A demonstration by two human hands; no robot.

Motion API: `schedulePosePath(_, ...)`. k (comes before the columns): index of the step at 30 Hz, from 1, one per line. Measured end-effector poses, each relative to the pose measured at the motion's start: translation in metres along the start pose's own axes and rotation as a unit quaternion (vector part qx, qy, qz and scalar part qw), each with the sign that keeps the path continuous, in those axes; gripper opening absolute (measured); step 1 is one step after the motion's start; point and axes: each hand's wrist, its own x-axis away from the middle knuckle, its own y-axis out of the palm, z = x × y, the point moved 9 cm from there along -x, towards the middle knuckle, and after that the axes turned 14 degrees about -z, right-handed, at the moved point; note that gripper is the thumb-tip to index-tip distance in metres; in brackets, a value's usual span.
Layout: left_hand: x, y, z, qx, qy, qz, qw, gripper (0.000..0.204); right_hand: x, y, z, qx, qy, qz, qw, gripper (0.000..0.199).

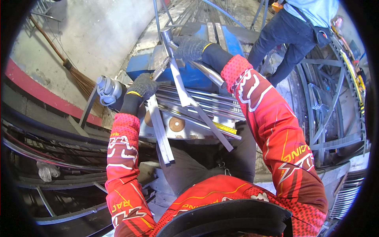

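1. Head view: the left hand, in a dark knitted glove with a yellow cuff, is closed around the upper end of a bundle of flat grey steel strips; the strips run down toward the person's lap, their lower ends past the edge of the work surface.
2. The right hand, gloved alike, is closed around the top of a round shiny steel tube, just beside its T-shaped end.
3. A long flat steel bar slants from under the right hand down to the right, crossing a stack of polished steel rods lying on the blue machine body.
4. A silver angle grinder lies just left of the left hand.
5. A yellow measuring tape rests on the rods' near edge, and two round brown discs show on the panel below.
6. A straw broom leans against the pale wall at left.
7. Another person in blue trousers stands at upper right, beside curved grey metal frames.
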Motion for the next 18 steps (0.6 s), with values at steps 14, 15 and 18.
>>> schedulePosePath(14, 0.0054, -0.0017, -0.0008, 0.017, -0.046, -0.024, 0.998, 0.044, -0.0004, 0.0013, 0.0004, -0.029, -0.007, -0.003, 1.0, 0.047)
schedulePosePath(15, 0.0051, -0.0021, 0.0002, 0.015, -0.045, -0.022, 0.999, 0.044, 0.0006, 0.0012, 0.0009, -0.034, -0.003, -0.004, 0.999, 0.047)
schedulePosePath(18, 0.0022, -0.0033, -0.002, -0.007, -0.045, -0.002, 0.999, 0.045, 0.0027, 0.0017, -0.0008, -0.048, 0.004, -0.008, 0.999, 0.047)
